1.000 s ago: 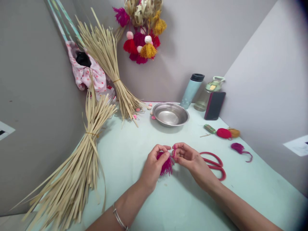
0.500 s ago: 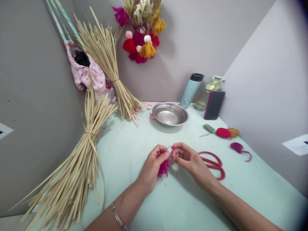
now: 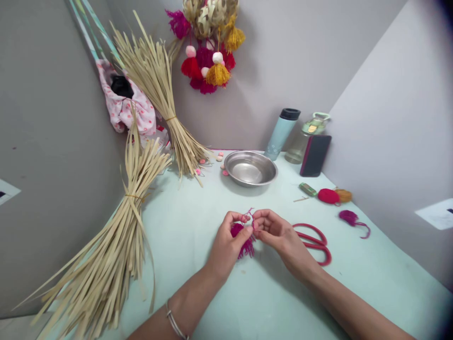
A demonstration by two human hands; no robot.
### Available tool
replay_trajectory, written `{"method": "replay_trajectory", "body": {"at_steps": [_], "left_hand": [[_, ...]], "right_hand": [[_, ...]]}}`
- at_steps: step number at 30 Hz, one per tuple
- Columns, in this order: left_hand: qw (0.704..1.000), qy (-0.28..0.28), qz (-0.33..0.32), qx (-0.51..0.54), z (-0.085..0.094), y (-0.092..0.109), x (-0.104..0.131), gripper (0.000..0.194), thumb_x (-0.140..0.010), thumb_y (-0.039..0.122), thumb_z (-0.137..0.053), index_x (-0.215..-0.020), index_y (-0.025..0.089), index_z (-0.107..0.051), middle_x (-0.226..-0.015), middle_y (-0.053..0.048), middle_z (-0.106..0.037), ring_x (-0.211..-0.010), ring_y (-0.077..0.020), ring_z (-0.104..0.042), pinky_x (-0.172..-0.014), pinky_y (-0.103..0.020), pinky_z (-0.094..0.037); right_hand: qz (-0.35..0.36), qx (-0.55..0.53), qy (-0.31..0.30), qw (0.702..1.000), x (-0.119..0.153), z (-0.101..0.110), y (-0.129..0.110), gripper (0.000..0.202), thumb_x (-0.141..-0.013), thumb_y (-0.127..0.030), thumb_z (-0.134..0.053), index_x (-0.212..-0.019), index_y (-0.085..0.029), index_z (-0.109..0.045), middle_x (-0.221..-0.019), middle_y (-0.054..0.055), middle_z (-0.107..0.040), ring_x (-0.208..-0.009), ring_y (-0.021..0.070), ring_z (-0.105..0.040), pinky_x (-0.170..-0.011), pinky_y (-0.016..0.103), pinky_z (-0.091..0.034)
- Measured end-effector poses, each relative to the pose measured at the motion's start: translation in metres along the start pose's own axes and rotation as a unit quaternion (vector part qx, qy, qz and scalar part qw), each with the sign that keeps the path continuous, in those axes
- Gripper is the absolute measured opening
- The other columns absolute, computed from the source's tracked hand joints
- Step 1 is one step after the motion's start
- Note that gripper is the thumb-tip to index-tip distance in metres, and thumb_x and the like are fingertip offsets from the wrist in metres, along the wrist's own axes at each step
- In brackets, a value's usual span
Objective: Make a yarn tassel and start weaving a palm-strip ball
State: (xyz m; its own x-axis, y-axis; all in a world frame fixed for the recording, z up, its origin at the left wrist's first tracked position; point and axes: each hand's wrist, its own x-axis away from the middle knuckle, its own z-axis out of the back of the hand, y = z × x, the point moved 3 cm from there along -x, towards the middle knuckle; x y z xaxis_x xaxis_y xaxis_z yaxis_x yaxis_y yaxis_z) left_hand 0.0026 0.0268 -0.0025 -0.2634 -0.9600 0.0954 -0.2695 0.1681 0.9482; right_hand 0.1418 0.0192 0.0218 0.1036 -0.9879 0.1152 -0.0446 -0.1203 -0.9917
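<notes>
Over the middle of the pale green table (image 3: 177, 236), my left hand (image 3: 230, 241) is closed on a magenta yarn tassel (image 3: 247, 248), whose strands hang below the thumb. Close beside it on the right, my right hand (image 3: 274, 231) pinches a magenta strand (image 3: 252, 220) that rises in a small loop between the two hands. The fingertips of both hands nearly touch. Red-handled scissors (image 3: 320, 245) lie just right of my right hand, their blades hidden under the hand and forearm.
A steel bowl (image 3: 250, 169) stands at the back, near a blue bottle (image 3: 281, 134), a green-lidded bottle (image 3: 306, 139) and a phone (image 3: 314, 156). Yarn bundles (image 3: 328, 196) lie right. Straw bundles (image 3: 120, 236) fill the left; colourful tassels (image 3: 217, 73) hang above.
The tassel has turned, its strands now pointing further right. My left thumb has shifted down and right, and the magenta strand now stands up in a loop above the fingertips.
</notes>
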Motion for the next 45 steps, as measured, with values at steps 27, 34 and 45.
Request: {"method": "replay_trajectory", "body": {"at_steps": [27,34,45], "left_hand": [[0.994,-0.024,0.08,0.071,-0.006,-0.004,0.0,0.025,-0.077,0.042,-0.069,-0.081,0.019,-0.059,-0.073,0.002,-0.058,-0.063,-0.0094,-0.054,-0.059,-0.02,-0.039],[0.984,-0.042,0.097,0.145,-0.006,-0.001,-0.001,0.019,-0.08,0.035,-0.067,-0.08,0.018,-0.06,-0.074,0.001,-0.06,-0.061,-0.0081,-0.054,-0.061,-0.02,-0.042],[0.948,-0.035,0.097,0.302,-0.003,0.004,-0.005,0.023,-0.092,0.04,-0.054,-0.095,0.019,-0.06,-0.114,-0.006,-0.065,-0.081,-0.0134,-0.065,-0.077,-0.028,-0.052]], "right_hand": [[-0.009,-0.008,-0.004,1.0,0.002,-0.002,0.0,0.027,-0.079,-0.037,-0.07,-0.097,-0.022,-0.056,-0.079,-0.001,-0.058,-0.073,0.0152,-0.056,-0.071,0.03,-0.046],[-0.015,-0.01,0.005,1.0,0.001,0.0,0.0,0.029,-0.076,-0.035,-0.074,-0.095,-0.022,-0.056,-0.078,-0.002,-0.058,-0.073,0.015,-0.056,-0.07,0.029,-0.046],[-0.01,-0.025,-0.018,0.999,-0.001,0.0,0.004,0.026,-0.082,-0.034,-0.069,-0.1,-0.021,-0.057,-0.079,-0.001,-0.059,-0.073,0.0148,-0.057,-0.073,0.03,-0.045]]}}
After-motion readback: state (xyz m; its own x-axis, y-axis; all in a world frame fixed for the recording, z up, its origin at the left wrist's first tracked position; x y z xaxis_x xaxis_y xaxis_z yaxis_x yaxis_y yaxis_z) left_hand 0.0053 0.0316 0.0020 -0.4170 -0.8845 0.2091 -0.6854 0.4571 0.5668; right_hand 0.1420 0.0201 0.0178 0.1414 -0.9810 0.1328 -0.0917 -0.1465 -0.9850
